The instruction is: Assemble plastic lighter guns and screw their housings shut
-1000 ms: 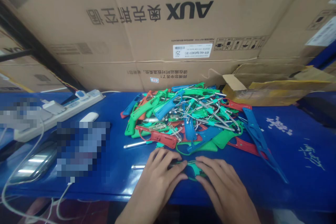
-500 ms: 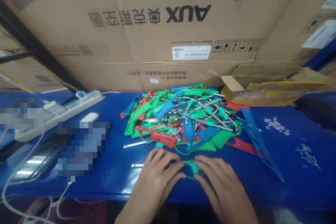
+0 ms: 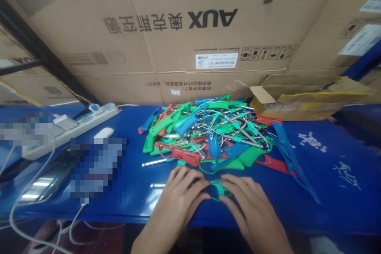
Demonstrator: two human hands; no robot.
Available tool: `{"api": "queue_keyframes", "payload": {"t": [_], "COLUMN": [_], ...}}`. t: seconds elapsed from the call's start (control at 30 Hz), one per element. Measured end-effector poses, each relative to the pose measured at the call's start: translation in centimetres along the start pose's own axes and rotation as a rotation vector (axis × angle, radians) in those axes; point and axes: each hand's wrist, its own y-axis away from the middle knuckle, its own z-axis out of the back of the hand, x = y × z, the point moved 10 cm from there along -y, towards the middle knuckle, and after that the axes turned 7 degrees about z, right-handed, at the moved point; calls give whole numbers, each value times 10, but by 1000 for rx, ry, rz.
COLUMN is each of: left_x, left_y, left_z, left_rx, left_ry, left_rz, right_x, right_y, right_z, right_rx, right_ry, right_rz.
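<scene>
Since both hands cover most of the green piece (image 3: 220,187), I can judge it only by the stretch showing between them. The left hand (image 3: 180,192) is narrowed on one end and the right hand (image 3: 250,198) on the other, with each thumb on the nearer side — a close pinch from both sides, as far as I can see. I cannot tell whether the piece rests on the desk (image 3: 127,206) or sits just above it. A metal tube (image 3: 157,185) pokes out left of the left hand, roughly in line with the piece, though any join is hidden.

This looks to me like fine two-handed fitting, so I would steady the piece with the left hand and press gently with the right, sharing the force evenly along the edge. I would mind the tube's line too: a twist there could tilt whatever sits inside. Just beyond the hands, a green shell (image 3: 232,165) and a red shell (image 3: 184,156) lie at the near edge of the heap (image 3: 214,127) — close enough to snag, I think, so small movements on this side seem wisest.
</scene>
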Motion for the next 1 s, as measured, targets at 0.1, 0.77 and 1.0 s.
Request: {"api": "queue_keyframes", "payload": {"t": [0.1,0.77,1.0], "left_x": [-2,3,4], "left_y": [1,-3,-3], "left_z": [2,-6,-6], "left_rx": [-24,79,98], "left_ry": [-10,78,98], "left_rz": [-18,36,50], "right_x": [-1,-2,-3], "right_y": [1,2,1], "right_z": [-1,-5,-9], "right_rx": [-9,23,54], "right_ry": [-12,5,2], "right_rz": [-6,8,12]}}
